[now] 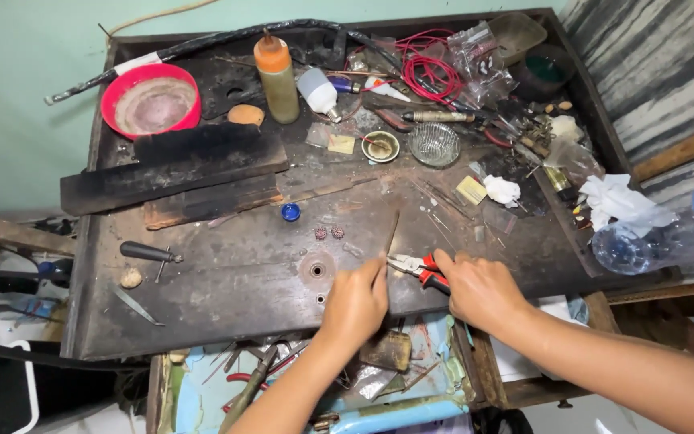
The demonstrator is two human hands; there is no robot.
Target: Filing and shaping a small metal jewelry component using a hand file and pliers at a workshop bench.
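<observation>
My left hand (355, 301) is closed on a thin metal file or rod (393, 231) that points up and away across the dark workbench (226, 281). Just to its right, my right hand (479, 288) grips red-handled pliers (415, 266), their jaws pointing left toward the base of the rod. Two small round reddish beaded pieces (328, 233) lie on the bench a little above my left hand. A small blue cap (290, 212) sits further up and to the left.
At the back stand a red bowl (153, 100), an orange-capped bottle (275, 78), red wire coils (429, 71), a glass dish (434, 144) and charred wood blocks (172, 167). A black-handled tool (148, 252) and tweezers (138, 306) lie left. A plastic bottle (668, 233) sits right. An open drawer (315, 386) holds tools.
</observation>
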